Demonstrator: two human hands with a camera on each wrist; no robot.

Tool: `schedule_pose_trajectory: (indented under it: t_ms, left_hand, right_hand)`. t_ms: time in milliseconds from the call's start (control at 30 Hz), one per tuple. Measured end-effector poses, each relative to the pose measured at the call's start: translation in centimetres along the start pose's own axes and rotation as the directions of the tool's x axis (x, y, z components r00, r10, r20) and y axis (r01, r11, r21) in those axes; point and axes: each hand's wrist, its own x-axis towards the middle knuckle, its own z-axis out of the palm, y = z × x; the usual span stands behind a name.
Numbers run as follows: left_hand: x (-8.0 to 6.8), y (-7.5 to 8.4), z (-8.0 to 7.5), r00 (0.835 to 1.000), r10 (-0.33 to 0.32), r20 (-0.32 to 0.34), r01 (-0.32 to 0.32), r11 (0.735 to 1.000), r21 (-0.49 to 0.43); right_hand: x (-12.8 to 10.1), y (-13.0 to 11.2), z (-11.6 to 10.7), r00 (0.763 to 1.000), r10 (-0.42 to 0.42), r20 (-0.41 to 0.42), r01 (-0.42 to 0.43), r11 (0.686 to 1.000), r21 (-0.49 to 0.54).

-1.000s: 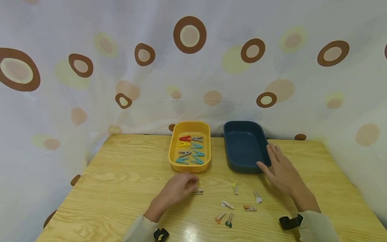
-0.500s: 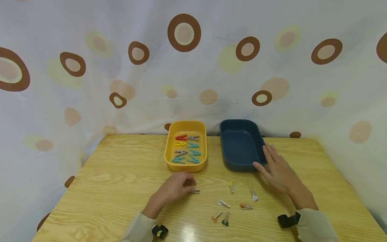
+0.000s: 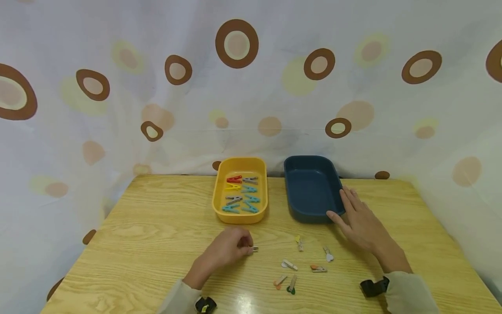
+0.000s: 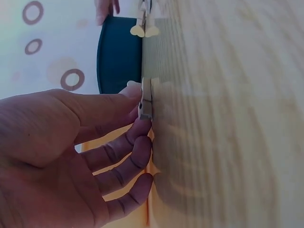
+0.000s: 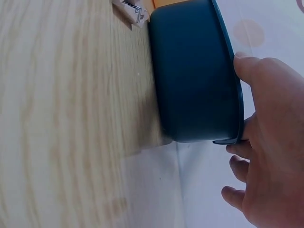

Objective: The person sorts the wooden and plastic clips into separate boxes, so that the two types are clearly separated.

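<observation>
My left hand (image 3: 226,247) is low over the table in front of the yellow tray. Its thumb and index finger pinch a small pale clothespin (image 4: 147,100), whose end (image 3: 255,249) pokes out past the fingertips in the head view. The other fingers curl loosely against the tabletop. My right hand (image 3: 364,224) rests on the near right corner of the dark blue tray (image 3: 313,189); its fingers lie fairly straight along the outside, thumb on the rim. Several clothespins with coloured ends lie loose between the hands, among them a yellow-tipped clothespin (image 3: 300,243) and an orange-tipped clothespin (image 3: 318,268).
The yellow tray (image 3: 240,219) holds several plastic clothespins in red, yellow, grey and turquoise. Both trays stand side by side near the back edge of the wooden table (image 3: 164,218). A patterned curtain (image 3: 188,144) hangs behind.
My left hand's thumb and finger have come together on the clothespin, which lay on the table under them. The right hand stays at the blue tray. The head view has shifted slightly.
</observation>
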Motion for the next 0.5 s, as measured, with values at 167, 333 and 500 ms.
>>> schedule_pose_trajectory:
  t_ms: [167, 333, 500]
  left_hand:
    - [-0.3, -0.5, -0.1, 1.000, 0.004, -0.016, -0.003, 1.000, 0.019]
    - [-0.9, -0.3, -0.1, 0.999, 0.005, -0.031, -0.001, 0.992, 0.127]
    - [-1.2, 0.0, -0.1, 1.000, 0.005, -0.017, -0.003, 0.986, 0.166]
  right_hand:
    - [0.2, -0.2, 0.1, 1.000, -0.001, 0.010, 0.001, 1.000, 0.009]
    - [0.2, -0.2, -0.1, 1.000, -0.001, 0.015, 0.001, 1.000, 0.018]
    - [0.0, -0.1, -0.2, 1.000, -0.006, 0.016, 0.006, 1.000, 0.023]
